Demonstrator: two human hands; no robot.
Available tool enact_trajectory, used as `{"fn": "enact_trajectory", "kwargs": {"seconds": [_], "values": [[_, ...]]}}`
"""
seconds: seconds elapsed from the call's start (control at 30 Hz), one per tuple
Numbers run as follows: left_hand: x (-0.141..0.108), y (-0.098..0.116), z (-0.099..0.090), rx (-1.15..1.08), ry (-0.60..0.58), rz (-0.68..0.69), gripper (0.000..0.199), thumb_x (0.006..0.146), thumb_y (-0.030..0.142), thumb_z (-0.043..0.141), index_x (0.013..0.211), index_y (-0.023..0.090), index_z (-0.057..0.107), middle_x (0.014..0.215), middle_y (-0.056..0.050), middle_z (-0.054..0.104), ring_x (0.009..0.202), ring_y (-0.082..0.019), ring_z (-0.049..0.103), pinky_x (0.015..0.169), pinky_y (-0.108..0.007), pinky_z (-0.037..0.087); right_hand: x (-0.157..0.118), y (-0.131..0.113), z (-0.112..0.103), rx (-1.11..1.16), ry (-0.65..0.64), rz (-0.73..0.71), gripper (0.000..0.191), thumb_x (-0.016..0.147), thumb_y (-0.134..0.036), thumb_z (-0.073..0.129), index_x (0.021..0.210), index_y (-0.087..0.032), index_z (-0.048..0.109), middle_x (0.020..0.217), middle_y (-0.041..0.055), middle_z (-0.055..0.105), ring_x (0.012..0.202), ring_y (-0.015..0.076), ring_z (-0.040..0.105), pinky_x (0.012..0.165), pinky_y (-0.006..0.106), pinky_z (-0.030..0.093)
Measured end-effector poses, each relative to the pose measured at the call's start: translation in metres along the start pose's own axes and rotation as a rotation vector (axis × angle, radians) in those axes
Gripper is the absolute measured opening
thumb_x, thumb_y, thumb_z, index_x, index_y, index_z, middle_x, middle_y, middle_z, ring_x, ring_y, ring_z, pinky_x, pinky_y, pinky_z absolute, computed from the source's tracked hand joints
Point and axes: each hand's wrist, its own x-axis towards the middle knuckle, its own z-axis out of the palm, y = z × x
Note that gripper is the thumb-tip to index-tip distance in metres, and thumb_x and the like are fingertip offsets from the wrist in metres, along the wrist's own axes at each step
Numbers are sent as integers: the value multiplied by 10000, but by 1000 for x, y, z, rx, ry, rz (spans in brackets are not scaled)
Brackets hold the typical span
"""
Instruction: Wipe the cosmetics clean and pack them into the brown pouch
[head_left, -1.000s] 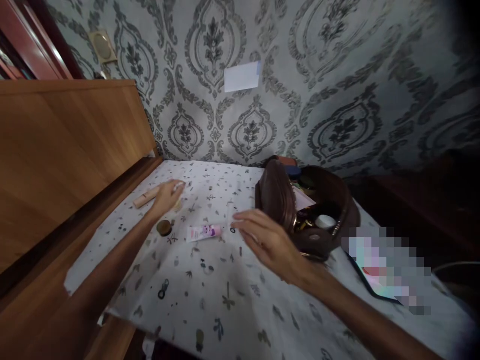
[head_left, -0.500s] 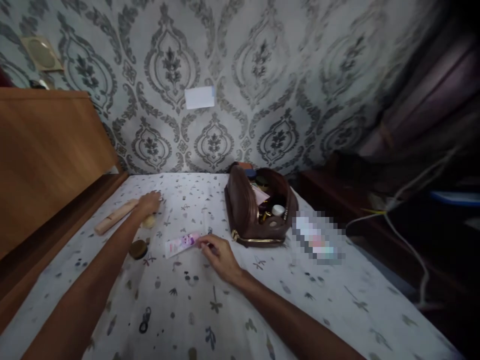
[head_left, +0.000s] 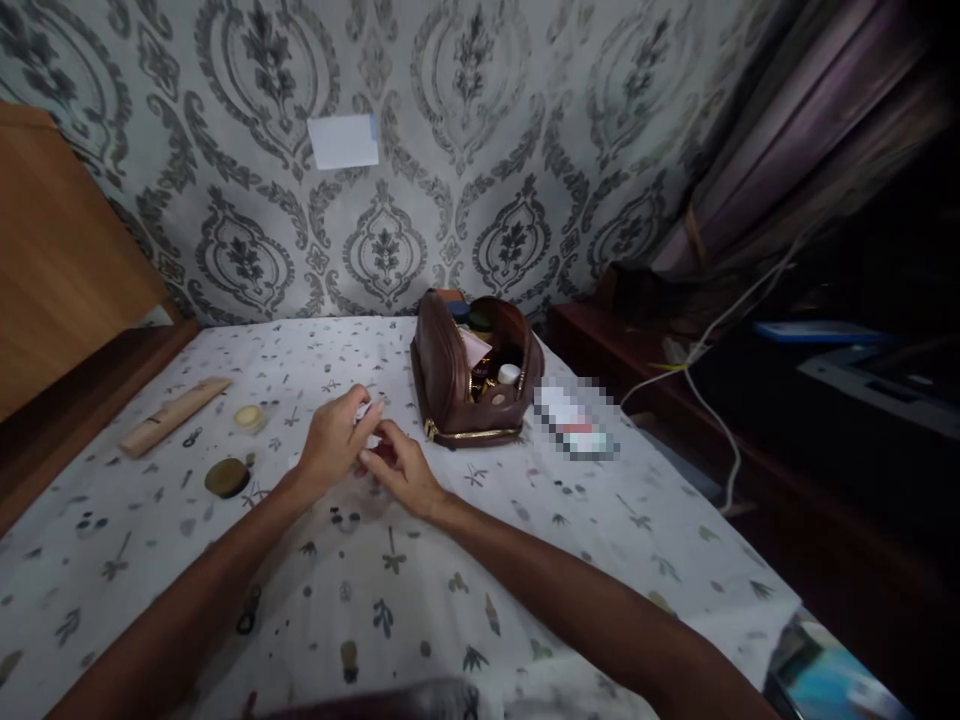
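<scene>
A small white item (head_left: pixel 363 410) is held among the curled fingers of the left hand (head_left: pixel 335 440), mostly hidden by them. The right hand (head_left: pixel 409 473) is held close beside it, fingertips just below the item; its fingers are bent, but whether anything is gripped cannot be told. A small jar (head_left: pixel 249 417) and a round lid (head_left: pixel 226 478) are placed leftward, a brown bag (head_left: pixel 480 416) rightward.
</scene>
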Motion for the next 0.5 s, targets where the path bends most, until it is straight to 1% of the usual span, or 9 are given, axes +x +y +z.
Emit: {"fn": "enact_trajectory", "kwargs": {"seconds": [0.07, 0.1, 0.13, 0.23, 0.3, 0.4, 0.43, 0.5], "values": [[-1, -1, 0, -4, 23, -28, 378, 900, 486, 435, 637, 221, 383, 522, 59, 375, 530, -126, 386, 573, -259, 299, 0, 2, 2, 63, -15, 40, 431, 865, -509, 651, 1149, -206, 532, 821, -15, 608, 623, 129, 637, 555, 239, 473], [0, -4, -1, -28, 19, -43, 405, 908, 491, 419, 611, 220, 368, 512, 58, 355, 527, -124, 377, 568, -259, 296, 0, 3, 2, 70, -19, 48, 450, 844, -514, 677, 1143, -207, 538, 793, -26, 592, 616, 127, 628, 559, 238, 472], [1, -8, -2, -64, 7, -59, 433, 915, 504, 405, 592, 219, 366, 508, 54, 355, 532, -124, 381, 567, -258, 301, -1, 3, 3, 66, -26, 44, 448, 833, -509, 692, 1128, -206, 546, 779, -31, 585, 622, 128, 623, 577, 241, 477], [5, -17, -4, -185, -32, -110, 523, 918, 591, 386, 558, 213, 405, 517, 34, 404, 559, -136, 425, 570, -262, 339, -1, 6, 3, 14, -45, -3, 353, 862, -472, 665, 1068, -199, 577, 815, -7, 608, 696, 138, 615, 658, 261, 493], [7, -21, -3, -271, -16, -149, 575, 909, 663, 375, 562, 208, 436, 534, 20, 440, 574, -146, 454, 574, -268, 368, 0, 8, 1, -24, -29, -42, 310, 879, -455, 646, 1049, -200, 604, 881, 18, 612, 756, 148, 604, 694, 272, 500], [6, -25, 3, -421, 50, -254, 655, 904, 750, 299, 645, 193, 526, 609, -8, 524, 595, -157, 516, 575, -272, 420, 2, 11, 1, -34, 26, -82, 297, 875, -452, 656, 1044, -208, 645, 969, 42, 568, 845, 166, 595, 743, 289, 521], [4, -27, 6, -466, 76, -294, 677, 903, 767, 273, 703, 188, 561, 643, -15, 550, 604, -161, 540, 573, -272, 438, 3, 11, 1, -17, 32, -79, 293, 874, -454, 661, 1037, -211, 655, 974, 44, 557, 856, 168, 592, 753, 294, 528], [0, -28, 12, -526, 106, -331, 696, 914, 773, 231, 855, 187, 602, 724, -27, 588, 640, -168, 582, 581, -274, 476, 3, 12, 2, 30, 21, -53, 291, 862, -459, 678, 1020, -215, 665, 948, 40, 559, 845, 169, 588, 742, 294, 537]]}}
